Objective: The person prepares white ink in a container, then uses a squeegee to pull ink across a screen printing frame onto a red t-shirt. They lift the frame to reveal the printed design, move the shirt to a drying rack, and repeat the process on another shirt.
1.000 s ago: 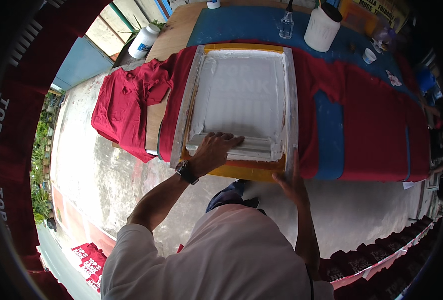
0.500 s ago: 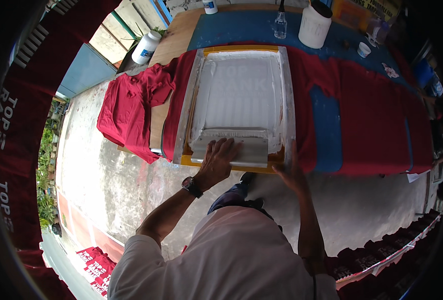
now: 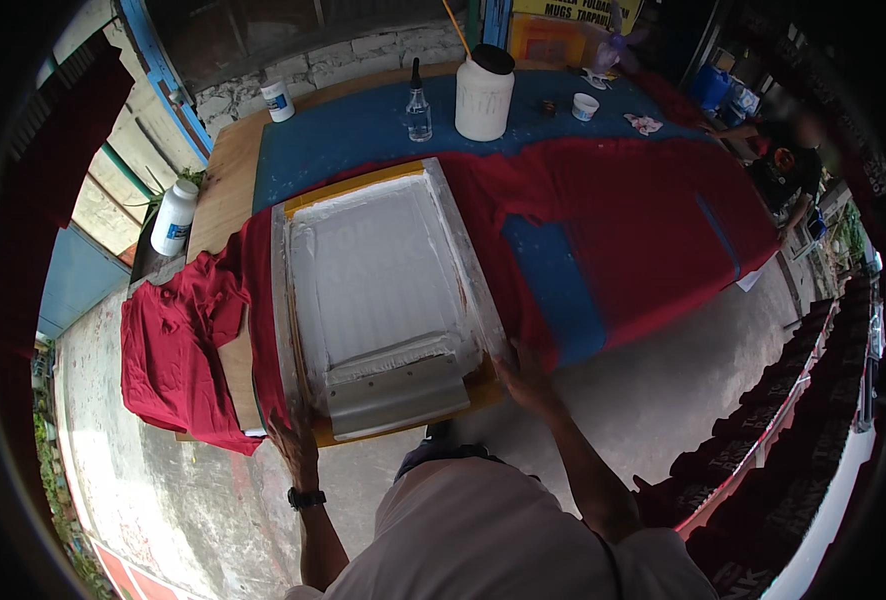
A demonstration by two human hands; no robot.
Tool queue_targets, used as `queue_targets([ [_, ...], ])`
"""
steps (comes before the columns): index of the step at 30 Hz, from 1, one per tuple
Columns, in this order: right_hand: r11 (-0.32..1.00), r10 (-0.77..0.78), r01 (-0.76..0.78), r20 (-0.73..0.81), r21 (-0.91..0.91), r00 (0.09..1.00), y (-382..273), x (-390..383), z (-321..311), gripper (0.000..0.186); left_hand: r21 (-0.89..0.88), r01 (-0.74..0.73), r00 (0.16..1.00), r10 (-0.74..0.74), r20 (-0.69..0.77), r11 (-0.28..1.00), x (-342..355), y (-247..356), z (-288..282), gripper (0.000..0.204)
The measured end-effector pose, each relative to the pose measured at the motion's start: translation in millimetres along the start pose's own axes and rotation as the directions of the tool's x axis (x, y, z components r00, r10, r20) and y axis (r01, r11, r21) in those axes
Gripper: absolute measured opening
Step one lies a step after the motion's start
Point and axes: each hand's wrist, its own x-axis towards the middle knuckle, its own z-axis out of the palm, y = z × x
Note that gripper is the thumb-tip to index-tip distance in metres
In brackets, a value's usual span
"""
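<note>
A silk-screen frame (image 3: 475,290), with white ink over its mesh, lies on a dark red shirt (image 3: 508,205) spread on the table. A wide metal squeegee (image 3: 398,398) rests by itself inside the frame's near end, and a ridge of white ink runs along its far edge. My left hand (image 3: 295,440) grips the frame's near left corner, its fingers partly hidden. At the near right side, my right hand (image 3: 529,384) holds the frame's other edge. Faint pale lettering shows through the mesh.
Along the table's (image 3: 333,150) far side stand a white tub with a black lid (image 3: 483,100), a clear bottle (image 3: 418,115) and a small cup (image 3: 584,107). A white jar (image 3: 174,218) stands at left. Another person (image 3: 788,160) is at the right end. Red shirts (image 3: 753,450) hang at lower right.
My left hand has let go of the squeegee and moved to the frame's near left corner. My right hand stays at the right side. The view has turned right, bringing a person into sight.
</note>
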Motion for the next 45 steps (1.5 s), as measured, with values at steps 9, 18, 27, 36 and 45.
queue_targets([
  [9, 0.725, 0.503, -0.478, 0.093, 0.497, 0.859, -20, 30, -27, 0.039, -0.191, 0.167, 0.898, -0.069, 0.434, 0.967, 61, -31, -15, 0.066],
  [18, 0.685, 0.518, -0.508, 0.141, 0.523, 0.844, -61, 71, -118, 0.047, -0.348, 0.174, 0.923, -0.029, 0.384, 0.921, 61, 25, -68, 0.073],
  [27, 0.584, 0.474, -0.443, 0.158, 0.680, 0.866, -1, 57, -177, 0.047, -0.273, -0.112, 0.941, 0.191, 0.281, 0.955, -5, 102, -95, 0.079],
  [36, 0.504, 0.542, -0.385, 0.065, 0.773, 0.838, 181, -83, -306, 0.051, -0.315, 0.092, 0.956, 0.005, 0.293, 0.945, -184, 287, 18, 0.080],
  [45, 0.517, 0.627, -0.405, -0.011, 0.754, 0.779, 397, -196, -390, 0.047, -0.334, 0.128, 0.860, 0.063, 0.507, 0.934, -279, 394, 218, 0.084],
])
